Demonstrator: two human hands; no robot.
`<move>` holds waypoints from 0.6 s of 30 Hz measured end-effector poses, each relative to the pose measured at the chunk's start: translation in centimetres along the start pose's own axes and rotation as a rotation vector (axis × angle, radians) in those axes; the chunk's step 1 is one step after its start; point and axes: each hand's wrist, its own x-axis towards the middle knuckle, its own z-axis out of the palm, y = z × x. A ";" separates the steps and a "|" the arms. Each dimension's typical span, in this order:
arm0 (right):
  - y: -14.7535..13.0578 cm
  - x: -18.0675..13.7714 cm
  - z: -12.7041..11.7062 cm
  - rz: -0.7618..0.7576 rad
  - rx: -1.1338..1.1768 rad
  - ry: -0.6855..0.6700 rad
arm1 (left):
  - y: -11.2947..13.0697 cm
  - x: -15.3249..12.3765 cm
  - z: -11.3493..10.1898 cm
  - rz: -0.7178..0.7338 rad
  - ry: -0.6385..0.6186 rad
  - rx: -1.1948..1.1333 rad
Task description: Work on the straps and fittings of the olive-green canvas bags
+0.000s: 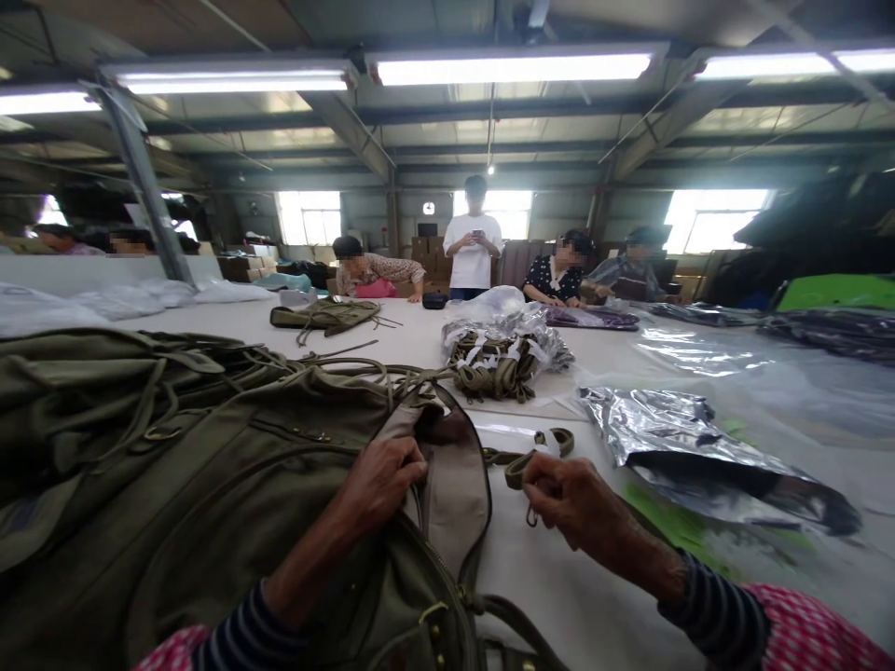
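A large olive canvas bag (pixel 272 503) lies across the left and middle of the table, its zippered opening spread to show a pale lining (pixel 454 485). At the edge of that opening, my left hand (pixel 381 480) is closed on the fabric. My right hand (pixel 577 503), to the right of the bag, pinches a rolled olive strap (pixel 518 471) with a white band around part of it. Below my right fingers hangs a small metal clip (pixel 532 515). The fingertips of my left hand are partly hidden in the cloth.
Behind the bag sits a pile of banded olive straps (pixel 493 368) in clear plastic. Silver foil packaging (pixel 699 457) lies to the right. A flat olive piece (pixel 325 317) rests farther back. Several people are at the far side, one standing person (pixel 475 247) among them.
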 end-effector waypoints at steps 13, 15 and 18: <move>-7.5 2.8 3.9 -0.265 -0.181 -0.085 | 0.0 -0.2 0.5 0.022 0.034 0.102; -7.7 3.1 4.1 -0.265 -0.195 -0.082 | 0.2 -0.3 0.5 0.018 0.038 0.100; -7.9 3.4 4.4 -0.244 -0.222 -0.071 | 0.2 -0.4 0.5 0.020 0.040 0.095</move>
